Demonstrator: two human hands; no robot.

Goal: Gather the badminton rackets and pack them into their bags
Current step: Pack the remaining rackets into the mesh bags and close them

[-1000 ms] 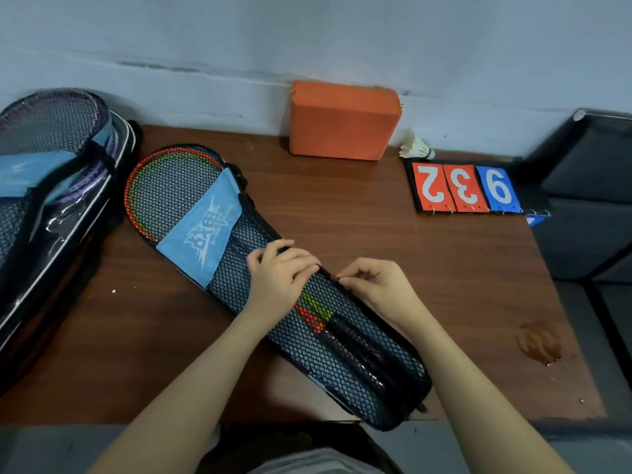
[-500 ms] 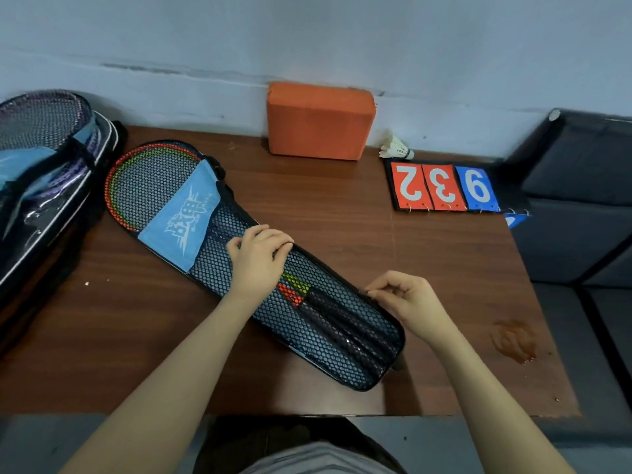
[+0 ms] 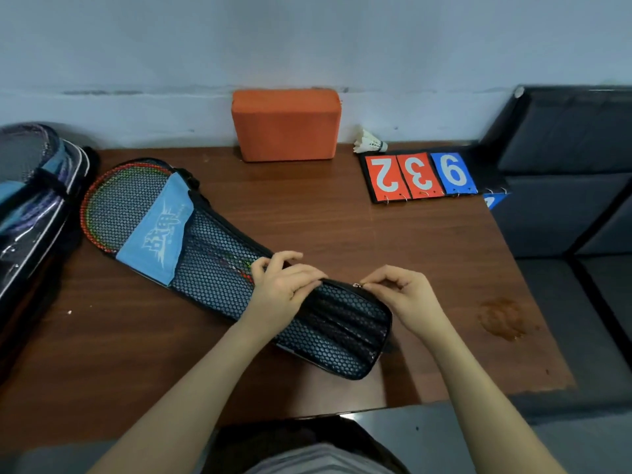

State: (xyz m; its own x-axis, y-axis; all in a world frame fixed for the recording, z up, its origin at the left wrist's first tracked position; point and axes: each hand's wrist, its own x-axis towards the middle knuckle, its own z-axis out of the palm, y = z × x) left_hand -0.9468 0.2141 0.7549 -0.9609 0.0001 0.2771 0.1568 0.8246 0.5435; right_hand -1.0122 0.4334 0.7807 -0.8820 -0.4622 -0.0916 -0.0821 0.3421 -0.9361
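Head view caught the zipping step: left hand (image 3: 285,289) gripped the mesh racket bag (image 3: 219,268) at table (image 3: 342,220) centre, right hand (image 3: 407,295) at three o'clock pinched the zipper pull (image 3: 357,285), needing one steady pull along the edge.

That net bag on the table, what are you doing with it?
A person is zipping up the mesh bag, which lies on the table with rackets inside. The left hand holds the bag's edge down, and the right hand pinches the zipper pull near the handle end. Another bag with rackets sits at the far left. A shuttlecock and score cards lie by the wall.
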